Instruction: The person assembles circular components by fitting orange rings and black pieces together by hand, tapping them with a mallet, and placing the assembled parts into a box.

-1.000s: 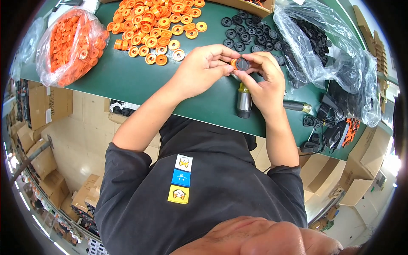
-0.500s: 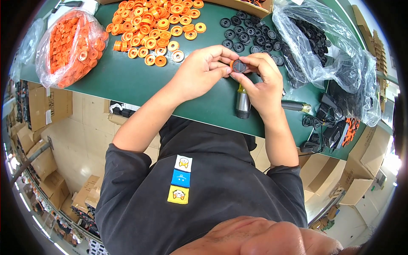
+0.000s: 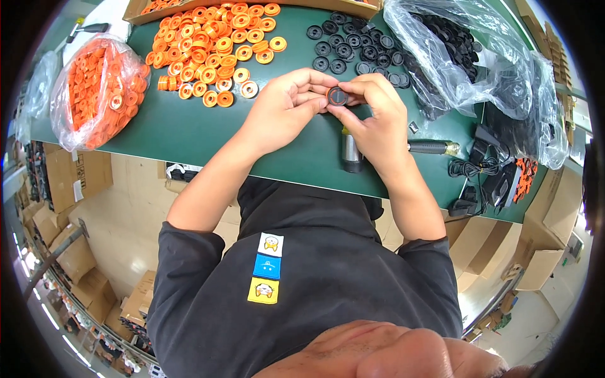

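Observation:
Both my hands meet over the green table, pinching a small round orange wheel with a black cap [image 3: 338,96] on its face. My left hand [image 3: 280,113] grips its left side with thumb and fingertips. From the right, the thumb and fingers of my right hand [image 3: 377,110] close on the same piece. A thin orange edge shows around the black disc. Beyond my hands lie a heap of loose orange wheels [image 3: 208,47] and, farther right, scattered black round caps [image 3: 353,41]. Below my right hand is a silver cylindrical tool [image 3: 351,154], partly hidden by it.
A clear bag of orange wheels [image 3: 97,91] stands at the left. Clear plastic [image 3: 466,82] covers more black caps at the right. A dark-handled tool [image 3: 433,147] and black cables [image 3: 469,167] lie at the right. A cardboard box [image 3: 359,7] borders the far side.
The whole view has shifted slightly, so the table's things sit farther left. Both hands still hold the wheel, whose black face now shows more squarely, with less orange at its left side.

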`<action>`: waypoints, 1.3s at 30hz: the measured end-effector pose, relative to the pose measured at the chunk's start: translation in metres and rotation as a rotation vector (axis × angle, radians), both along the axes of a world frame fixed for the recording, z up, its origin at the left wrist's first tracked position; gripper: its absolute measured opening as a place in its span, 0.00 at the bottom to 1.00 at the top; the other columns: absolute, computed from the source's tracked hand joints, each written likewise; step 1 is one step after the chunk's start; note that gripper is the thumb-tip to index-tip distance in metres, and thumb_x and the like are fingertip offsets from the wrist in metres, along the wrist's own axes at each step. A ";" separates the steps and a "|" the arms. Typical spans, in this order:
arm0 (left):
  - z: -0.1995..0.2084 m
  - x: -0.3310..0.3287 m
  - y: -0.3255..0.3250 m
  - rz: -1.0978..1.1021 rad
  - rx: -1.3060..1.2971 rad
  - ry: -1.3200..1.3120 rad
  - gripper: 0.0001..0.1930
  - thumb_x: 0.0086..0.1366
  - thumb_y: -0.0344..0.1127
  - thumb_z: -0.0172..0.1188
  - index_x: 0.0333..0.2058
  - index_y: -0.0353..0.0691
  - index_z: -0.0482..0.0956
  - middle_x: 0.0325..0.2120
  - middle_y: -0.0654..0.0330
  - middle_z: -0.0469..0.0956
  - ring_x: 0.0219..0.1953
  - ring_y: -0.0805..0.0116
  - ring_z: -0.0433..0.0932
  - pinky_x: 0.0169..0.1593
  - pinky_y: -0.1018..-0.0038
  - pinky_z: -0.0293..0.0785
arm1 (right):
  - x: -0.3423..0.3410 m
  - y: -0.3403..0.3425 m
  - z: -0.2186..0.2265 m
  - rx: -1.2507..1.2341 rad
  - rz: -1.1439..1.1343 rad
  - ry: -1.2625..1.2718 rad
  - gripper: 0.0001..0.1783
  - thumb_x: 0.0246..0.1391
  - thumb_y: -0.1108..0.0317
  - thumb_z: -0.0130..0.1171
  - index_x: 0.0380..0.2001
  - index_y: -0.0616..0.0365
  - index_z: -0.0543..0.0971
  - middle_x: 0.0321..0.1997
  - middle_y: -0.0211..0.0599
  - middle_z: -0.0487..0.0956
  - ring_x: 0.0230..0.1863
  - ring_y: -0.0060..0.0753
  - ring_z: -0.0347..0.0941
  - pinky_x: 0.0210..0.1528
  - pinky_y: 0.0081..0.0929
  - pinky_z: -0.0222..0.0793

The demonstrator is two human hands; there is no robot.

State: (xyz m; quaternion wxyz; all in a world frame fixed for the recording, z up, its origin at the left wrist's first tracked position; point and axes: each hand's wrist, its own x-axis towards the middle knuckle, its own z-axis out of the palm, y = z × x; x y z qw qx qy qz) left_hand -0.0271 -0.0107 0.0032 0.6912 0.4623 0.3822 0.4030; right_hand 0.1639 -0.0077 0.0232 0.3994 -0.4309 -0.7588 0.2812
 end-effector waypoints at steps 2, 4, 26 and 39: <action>0.002 0.002 -0.001 0.037 0.008 -0.035 0.15 0.68 0.18 0.52 0.53 0.28 0.74 0.47 0.55 0.80 0.49 0.72 0.80 0.55 0.75 0.77 | 0.001 0.001 0.000 -0.003 -0.003 0.009 0.20 0.40 0.81 0.74 0.40 0.63 0.80 0.37 0.37 0.77 0.36 0.32 0.78 0.38 0.25 0.78; 0.002 0.002 -0.001 0.031 0.007 -0.036 0.15 0.68 0.18 0.52 0.53 0.27 0.74 0.47 0.55 0.79 0.48 0.72 0.80 0.55 0.75 0.77 | 0.001 0.001 0.002 -0.007 -0.004 0.019 0.20 0.40 0.81 0.74 0.40 0.64 0.80 0.37 0.37 0.77 0.36 0.31 0.78 0.38 0.25 0.78; -0.001 0.003 -0.001 0.087 0.016 -0.082 0.14 0.70 0.25 0.59 0.52 0.27 0.74 0.42 0.55 0.83 0.44 0.74 0.81 0.50 0.79 0.78 | -0.003 -0.002 0.000 -0.025 -0.008 0.064 0.17 0.43 0.81 0.73 0.39 0.66 0.80 0.38 0.39 0.78 0.35 0.33 0.79 0.37 0.25 0.79; 0.003 0.012 -0.005 0.269 0.511 0.236 0.10 0.65 0.22 0.60 0.46 0.32 0.82 0.38 0.53 0.82 0.41 0.64 0.84 0.45 0.73 0.82 | 0.007 0.006 -0.005 -0.319 0.080 0.312 0.20 0.50 0.79 0.70 0.48 0.64 0.82 0.43 0.36 0.79 0.43 0.27 0.81 0.47 0.22 0.80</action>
